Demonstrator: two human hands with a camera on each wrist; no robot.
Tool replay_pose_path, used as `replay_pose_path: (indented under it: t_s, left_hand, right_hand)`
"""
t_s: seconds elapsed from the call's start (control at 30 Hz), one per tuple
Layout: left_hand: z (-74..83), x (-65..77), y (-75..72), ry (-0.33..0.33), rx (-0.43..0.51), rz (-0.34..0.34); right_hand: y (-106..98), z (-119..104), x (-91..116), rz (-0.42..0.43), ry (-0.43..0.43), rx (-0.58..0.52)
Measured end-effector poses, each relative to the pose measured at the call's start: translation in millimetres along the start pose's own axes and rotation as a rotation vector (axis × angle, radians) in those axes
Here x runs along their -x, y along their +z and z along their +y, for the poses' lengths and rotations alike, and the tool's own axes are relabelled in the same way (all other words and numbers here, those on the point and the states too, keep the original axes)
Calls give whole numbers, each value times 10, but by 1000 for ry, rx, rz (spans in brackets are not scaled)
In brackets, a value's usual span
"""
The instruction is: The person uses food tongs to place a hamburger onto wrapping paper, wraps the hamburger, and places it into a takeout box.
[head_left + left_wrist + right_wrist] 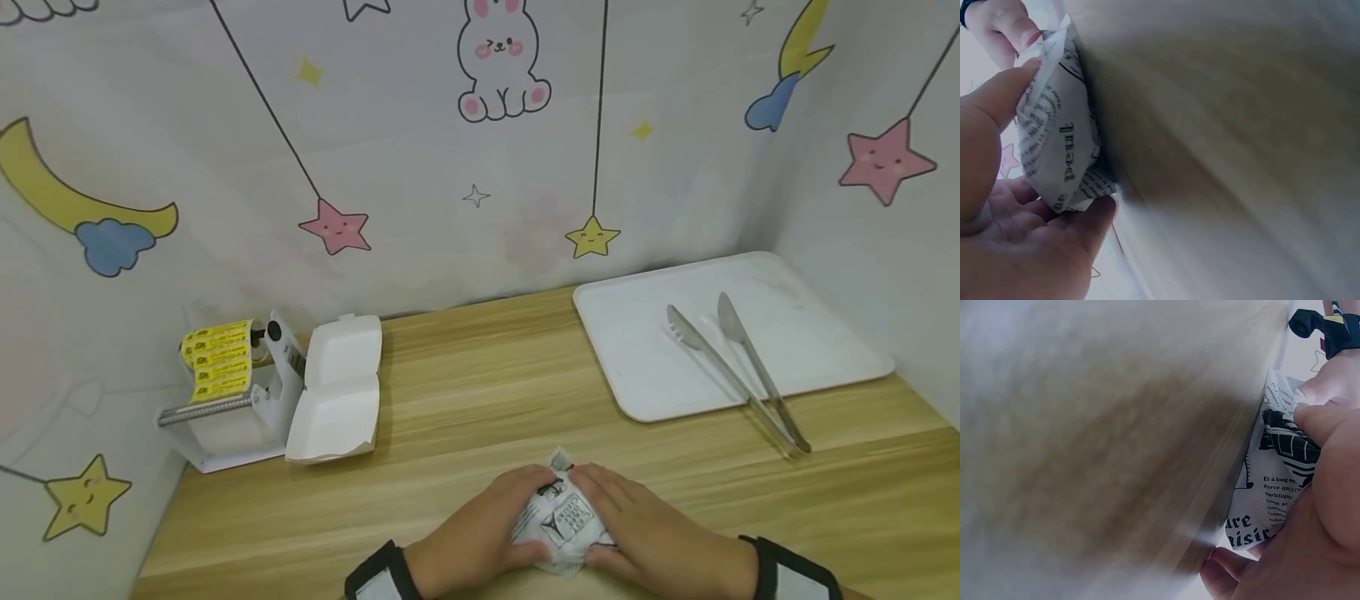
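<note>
A package wrapped in white paper printed with black lettering (564,518) sits on the wooden table at the near edge of the head view. My left hand (480,529) grips its left side, thumb at the near edge and fingers along the far side. On the opposite side my right hand (660,533) holds it the same way. In the left wrist view the paper wrapping (1063,134) shows folded, creased sides between thumb and fingers. The right wrist view shows the wrapping's other end (1266,487), low against the tabletop. What lies inside the paper is hidden.
At the back left stands a label dispenser (279,400) with a roll of yellow labels (219,362). Beside it lies an open white clamshell box (337,417). Metal tongs (767,379) rest across a white tray (637,333) at the back right, their joined end over its front edge.
</note>
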State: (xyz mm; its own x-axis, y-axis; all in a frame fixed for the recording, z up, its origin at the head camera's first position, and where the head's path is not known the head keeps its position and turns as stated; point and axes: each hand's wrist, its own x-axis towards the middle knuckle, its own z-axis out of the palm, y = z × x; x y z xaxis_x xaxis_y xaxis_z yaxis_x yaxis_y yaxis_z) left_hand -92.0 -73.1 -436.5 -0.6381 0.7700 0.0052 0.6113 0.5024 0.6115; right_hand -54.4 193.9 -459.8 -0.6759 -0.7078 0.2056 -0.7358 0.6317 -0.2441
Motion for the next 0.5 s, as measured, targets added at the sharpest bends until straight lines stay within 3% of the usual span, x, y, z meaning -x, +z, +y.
replay_pose_path:
  t_s: [0.23, 0.37, 0.5]
  left_hand:
    - [30, 27, -38, -14, -8, 14]
    - [64, 42, -105, -59, 54, 49]
    - [26, 147, -230, -111, 167, 173]
  right_hand:
    - [-16, 0, -9, 3, 2, 4]
    - [-43, -9, 1, -19, 32, -11]
    - [-64, -15, 5, -43, 67, -38]
